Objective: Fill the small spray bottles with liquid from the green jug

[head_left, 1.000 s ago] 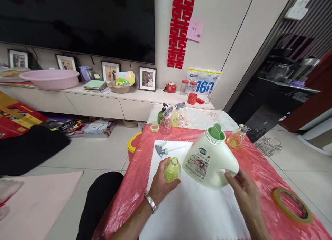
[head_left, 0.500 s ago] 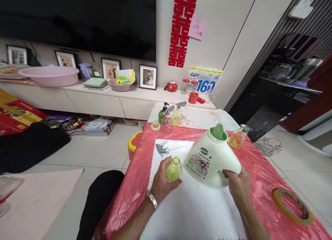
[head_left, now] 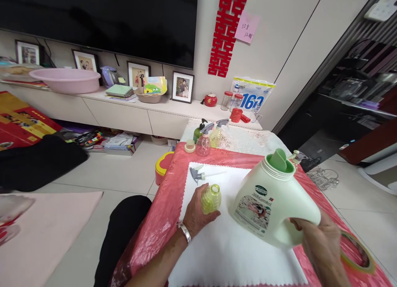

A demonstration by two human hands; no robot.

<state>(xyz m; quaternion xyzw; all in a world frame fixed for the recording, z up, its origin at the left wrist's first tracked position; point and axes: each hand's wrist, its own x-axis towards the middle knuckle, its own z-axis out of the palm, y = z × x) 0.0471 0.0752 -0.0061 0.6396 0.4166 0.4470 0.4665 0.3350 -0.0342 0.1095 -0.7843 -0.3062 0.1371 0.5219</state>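
Jug (head_left: pixel 263 198) has just come nearer you, your right hand (head_left: pixel 324 239) with its grip round the handle (head_left: pixel 307 205), your left hand (head_left: pixel 197 212) clasping the bottle (head_left: pixel 210 200), so neither is free.

Silver bracelet (head_left: pixel 185 233), bare forearms and black legwear (head_left: pixel 121 237)
The bracelet is 1 smooth, shiny, curved band of silver-coloured metal around the wrist below the left hand (head_left: pixel 195 217); any engraving on it is too small to tell. The left forearm (head_left: pixel 161 258) is bare down to the picture's edge, as is the right hand (head_left: pixel 322 237) with its visible wrist. The legwear is plain, matte black cloth over 1 rounded knee, its seams lost in the dark.
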